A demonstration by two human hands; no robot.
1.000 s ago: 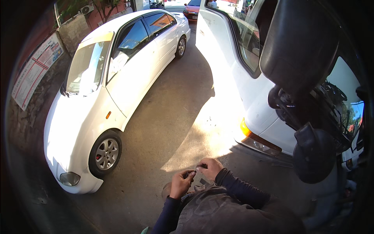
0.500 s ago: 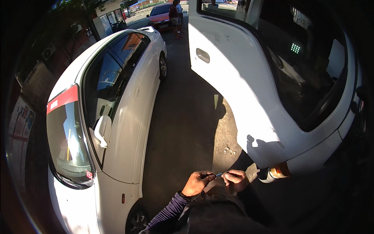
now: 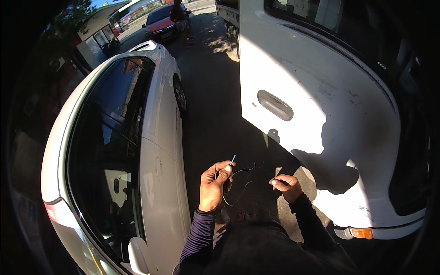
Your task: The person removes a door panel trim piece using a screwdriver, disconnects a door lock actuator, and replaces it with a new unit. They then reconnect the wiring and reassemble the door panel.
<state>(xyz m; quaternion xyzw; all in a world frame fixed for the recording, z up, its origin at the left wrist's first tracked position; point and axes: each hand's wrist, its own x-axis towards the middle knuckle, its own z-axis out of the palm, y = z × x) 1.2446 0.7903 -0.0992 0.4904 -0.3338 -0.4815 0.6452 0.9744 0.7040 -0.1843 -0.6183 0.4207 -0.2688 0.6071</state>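
Raised in front of me at the lower middle, my left hand (image 3: 214, 185) pinches a thin blue wire (image 3: 233, 159) between thumb and fingers, its tip pointing up. Loose strands trail from behind this hand: a blue one curving to the right and a pale wire (image 3: 239, 196) looping below. What ties these strands together is hidden by the fingers. Apart from it, to the right, my right hand (image 3: 287, 187) is closed, thumb against the curled fingers. Whether something small sits in that pinch cannot be made out.
A white car (image 3: 160, 137) stands close along my left. On the right, a white vehicle's door panel (image 3: 293, 82) with a recessed handle (image 3: 275, 105) reaches near my right hand. Farther off are a red car (image 3: 160, 23) and a person (image 3: 178, 16).
My hands were together on the blue wire; now they are apart, the left raised with the wire. The view has shifted, bringing the door handle nearer.
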